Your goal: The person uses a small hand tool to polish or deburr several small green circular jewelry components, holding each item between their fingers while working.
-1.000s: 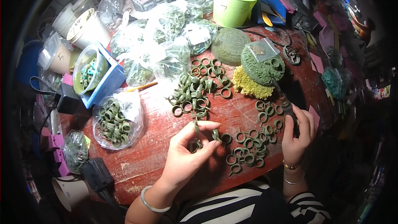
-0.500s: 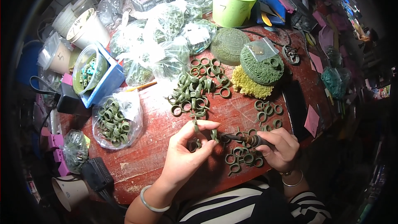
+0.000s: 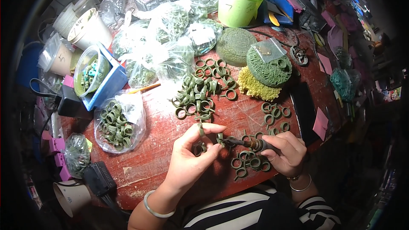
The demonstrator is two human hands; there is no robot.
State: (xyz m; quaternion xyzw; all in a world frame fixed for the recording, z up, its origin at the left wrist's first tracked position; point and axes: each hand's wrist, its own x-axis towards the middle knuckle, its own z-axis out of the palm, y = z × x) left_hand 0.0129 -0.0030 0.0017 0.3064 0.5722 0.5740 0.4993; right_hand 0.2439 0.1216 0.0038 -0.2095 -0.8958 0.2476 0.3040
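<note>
My left hand (image 3: 190,158) pinches a small green ring piece (image 3: 220,138) between thumb and fingers, with more green pieces at its fingers. My right hand (image 3: 286,155) grips a dark pen-like hot tool (image 3: 248,143), whose metal tip reaches the piece in my left hand. Loose green rings (image 3: 254,163) lie beside and under the tool, and a larger heap of them (image 3: 197,93) sits above my left hand. A clear bag of rings (image 3: 117,130) lies to the left.
Plastic bags of green parts (image 3: 168,25), a green bucket (image 3: 238,10), a blue tray (image 3: 111,86) and pots (image 3: 85,34) crowd the back and left. Round green pads (image 3: 268,70) on yellow sponge (image 3: 253,85), a black phone (image 3: 300,110) and a black device (image 3: 98,179) are on the red table (image 3: 149,166).
My right hand has moved down and left with the tool, from near the round pads to the piece in my left hand. My left hand has stayed almost still.
</note>
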